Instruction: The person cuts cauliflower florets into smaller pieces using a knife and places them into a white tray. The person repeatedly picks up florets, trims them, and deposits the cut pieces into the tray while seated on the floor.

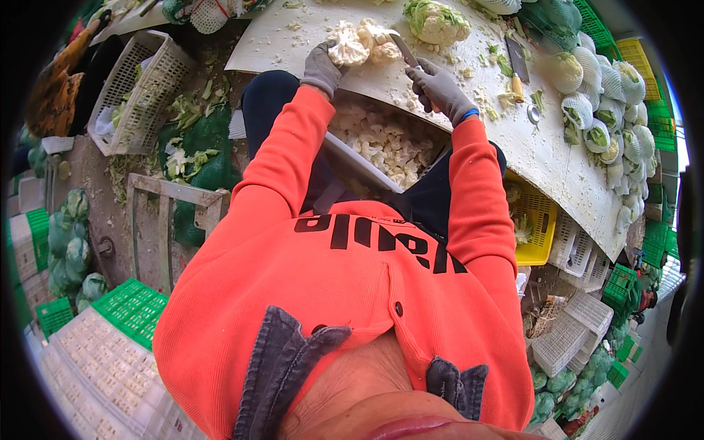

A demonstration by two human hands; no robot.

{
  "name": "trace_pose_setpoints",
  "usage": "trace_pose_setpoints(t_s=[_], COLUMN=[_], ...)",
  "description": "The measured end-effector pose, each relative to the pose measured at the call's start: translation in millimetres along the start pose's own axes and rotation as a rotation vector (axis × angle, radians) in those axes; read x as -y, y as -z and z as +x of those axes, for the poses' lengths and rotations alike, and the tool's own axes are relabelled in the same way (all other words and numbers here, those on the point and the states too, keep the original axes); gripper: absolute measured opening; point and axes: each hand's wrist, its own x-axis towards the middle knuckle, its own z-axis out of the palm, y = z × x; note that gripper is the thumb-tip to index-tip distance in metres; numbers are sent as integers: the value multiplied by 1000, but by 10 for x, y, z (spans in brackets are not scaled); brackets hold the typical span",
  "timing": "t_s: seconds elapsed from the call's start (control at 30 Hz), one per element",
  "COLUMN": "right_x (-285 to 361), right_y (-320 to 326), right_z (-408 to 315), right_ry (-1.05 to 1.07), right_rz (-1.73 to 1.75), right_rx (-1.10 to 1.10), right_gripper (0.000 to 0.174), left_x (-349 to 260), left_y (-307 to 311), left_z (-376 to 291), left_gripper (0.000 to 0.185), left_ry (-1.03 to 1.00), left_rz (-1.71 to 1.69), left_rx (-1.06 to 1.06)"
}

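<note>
In a grey glove, my left hand [323, 69] grips a trimmed piece of cauliflower [350, 45] at the near edge of the white table [555, 159]. My right hand [441, 91], gloved too, is closed around the handle of a small knife [405, 50]. Its blade points up and left, against the cauliflower on the right side of the piece. Just beyond lies a larger cauliflower head with green leaves [437, 23]. Below both hands, between my knees, a bin [366, 159] holds many cut cauliflower florets [390, 143].
A cleaver with a wooden handle [517, 69] lies on the table, right of my hands. Net-wrapped cauliflowers [599, 104] are piled at the right. A yellow crate [533, 220] stands under the table edge, and a white crate [135, 91] with leaves stands at the left.
</note>
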Motion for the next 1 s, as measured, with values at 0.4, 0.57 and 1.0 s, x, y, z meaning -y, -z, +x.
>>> trace_pose_setpoints(t_s=[0.4,0.57,1.0], right_x=[-85,-398,-645], right_y=[-456,-356,-337], right_z=[-416,-711,-818], right_ry=[493,373,289], right_rz=[-275,-466,-510], right_rx=[-346,-311,-239], right_gripper=[56,63,68], left_x=[-69,225,450], left_y=[-654,-420,-343], left_z=[-1007,-1282,-1205], left_gripper=[55,58,51], left_ry=[315,371,525], left_rz=[-85,82,226], left_rx=[354,544,499])
